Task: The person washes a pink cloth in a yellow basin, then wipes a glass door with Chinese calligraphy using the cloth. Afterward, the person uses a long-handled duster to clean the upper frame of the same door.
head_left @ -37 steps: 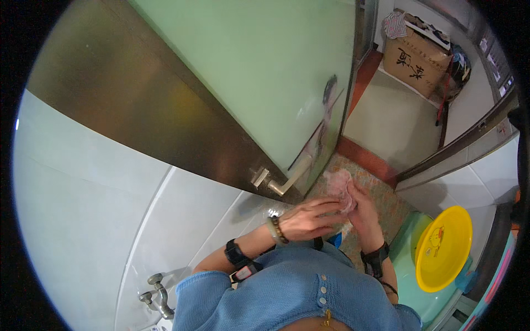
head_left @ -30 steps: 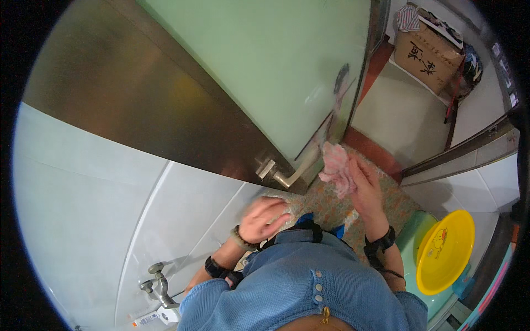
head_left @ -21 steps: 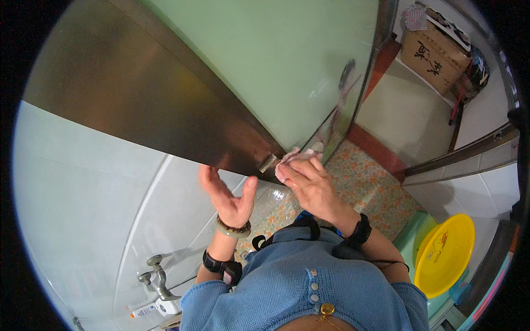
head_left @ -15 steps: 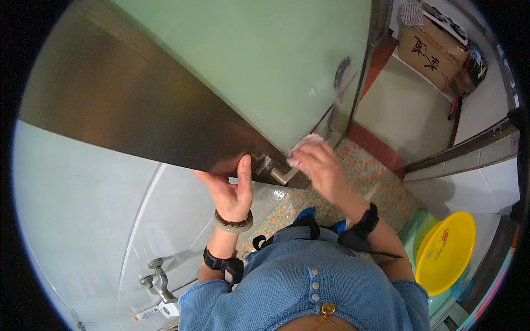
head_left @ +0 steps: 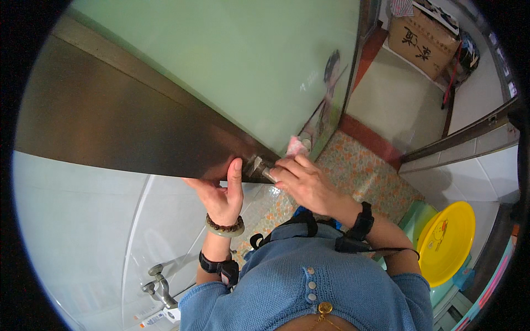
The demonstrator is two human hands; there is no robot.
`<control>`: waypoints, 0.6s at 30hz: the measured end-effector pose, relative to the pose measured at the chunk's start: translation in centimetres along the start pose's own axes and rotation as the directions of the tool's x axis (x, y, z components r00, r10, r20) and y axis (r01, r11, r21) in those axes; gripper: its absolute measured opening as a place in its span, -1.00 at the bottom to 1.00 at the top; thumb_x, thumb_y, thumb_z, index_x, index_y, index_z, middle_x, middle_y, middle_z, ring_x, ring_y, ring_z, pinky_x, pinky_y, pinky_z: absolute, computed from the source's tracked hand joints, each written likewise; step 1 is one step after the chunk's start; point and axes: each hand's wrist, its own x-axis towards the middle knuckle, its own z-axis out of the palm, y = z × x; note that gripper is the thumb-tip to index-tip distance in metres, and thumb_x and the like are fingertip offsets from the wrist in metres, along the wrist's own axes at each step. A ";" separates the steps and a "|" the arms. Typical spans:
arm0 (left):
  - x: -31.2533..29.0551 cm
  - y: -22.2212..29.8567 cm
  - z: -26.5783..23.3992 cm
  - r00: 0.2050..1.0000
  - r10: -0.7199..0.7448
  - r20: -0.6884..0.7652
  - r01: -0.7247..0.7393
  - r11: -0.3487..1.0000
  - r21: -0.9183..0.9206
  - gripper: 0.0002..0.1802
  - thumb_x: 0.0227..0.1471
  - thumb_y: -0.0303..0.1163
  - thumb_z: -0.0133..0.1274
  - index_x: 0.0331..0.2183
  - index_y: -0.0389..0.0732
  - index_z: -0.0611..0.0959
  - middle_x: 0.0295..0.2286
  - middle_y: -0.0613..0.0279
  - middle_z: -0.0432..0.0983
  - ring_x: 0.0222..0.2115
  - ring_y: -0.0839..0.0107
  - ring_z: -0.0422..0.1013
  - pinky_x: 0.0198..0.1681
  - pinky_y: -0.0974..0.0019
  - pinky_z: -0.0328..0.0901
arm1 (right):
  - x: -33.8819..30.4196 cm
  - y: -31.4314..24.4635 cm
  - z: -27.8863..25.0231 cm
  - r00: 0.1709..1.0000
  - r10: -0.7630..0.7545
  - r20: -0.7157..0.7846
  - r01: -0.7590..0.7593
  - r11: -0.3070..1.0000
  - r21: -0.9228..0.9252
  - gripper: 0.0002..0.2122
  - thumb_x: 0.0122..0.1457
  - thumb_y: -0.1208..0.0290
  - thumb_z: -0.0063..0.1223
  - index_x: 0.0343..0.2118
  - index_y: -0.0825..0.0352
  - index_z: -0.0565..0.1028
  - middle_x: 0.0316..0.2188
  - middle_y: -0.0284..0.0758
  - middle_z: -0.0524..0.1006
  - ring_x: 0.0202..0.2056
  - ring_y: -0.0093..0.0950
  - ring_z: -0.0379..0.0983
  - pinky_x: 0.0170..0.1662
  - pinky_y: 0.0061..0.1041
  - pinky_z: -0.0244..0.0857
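A door with a brown metal frame [head_left: 138, 121] and pale green glass [head_left: 221, 60] stands slanted in front of me. My left hand [head_left: 217, 193] grips the frame's edge, thumb on the near face and fingers partly hidden behind it. To its right, my right hand [head_left: 303, 185] is closed at the metal door handle [head_left: 269, 174], fingertips touching it. A pink and white cloth [head_left: 297, 146] sticks out past the right fingers, against the glass; part of it is hidden by the hand.
A yellow basin [head_left: 447, 243] sits on something green at the right. Beyond the doorway lie a cardboard box [head_left: 422, 44] and a red sill [head_left: 372, 146]. Patterned tiles [head_left: 359, 171] cover the floor. A wall tap [head_left: 161, 288] juts out at the lower left.
My right hand has come down and left from the glass corner onto the door handle, still with the cloth. My left hand keeps its hold on the frame. The view has shifted slightly.
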 end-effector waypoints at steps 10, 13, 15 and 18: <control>0.3 0.1 -0.3 0.995 0.096 0.019 -0.097 0.991 0.095 -0.13 -0.06 -0.51 0.21 0.13 -0.32 0.00 -0.03 0.02 0.17 -0.06 0.30 0.28 -0.05 0.34 0.23 | 0.6 8.3 -2.5 0.710 0.697 -0.099 -0.629 0.692 0.354 -0.81 0.12 0.42 0.00 -0.21 0.34 0.48 -0.34 -0.30 0.53 -0.31 -0.38 0.48 -0.19 -0.48 0.37; 0.6 0.1 -0.4 0.991 0.136 0.004 -0.135 0.983 0.123 -0.15 -0.06 -0.48 0.21 0.11 -0.34 0.02 -0.05 0.01 0.17 -0.07 0.30 0.27 -0.03 0.31 0.21 | 2.0 6.4 -3.9 0.749 0.600 -0.281 -0.531 0.797 0.287 -0.78 0.15 0.39 0.02 -0.18 0.37 0.45 -0.44 -0.27 0.52 -0.44 -0.39 0.49 -0.29 -0.54 0.38; 0.6 0.2 -0.5 0.989 0.144 0.023 -0.146 0.977 0.153 -0.17 -0.04 -0.45 0.21 0.10 -0.35 0.03 -0.05 0.01 0.17 -0.07 0.28 0.26 -0.02 0.28 0.19 | 2.3 3.0 -4.1 0.836 0.520 -0.173 -0.394 0.789 0.472 -0.79 0.18 0.40 0.00 -0.16 0.37 0.45 -0.37 -0.22 0.50 -0.37 -0.39 0.48 -0.27 -0.53 0.37; 0.5 0.4 -0.8 0.990 0.133 0.040 -0.138 0.976 0.170 -0.22 -0.01 -0.43 0.18 0.09 -0.36 0.06 -0.06 0.01 0.17 -0.06 0.25 0.24 0.00 0.25 0.17 | 3.2 -1.9 -2.1 0.950 0.238 -0.204 -0.136 0.900 0.414 -0.84 0.15 0.48 0.00 -0.21 0.35 0.46 -0.24 -0.15 0.43 -0.23 -0.35 0.44 -0.22 -0.47 0.37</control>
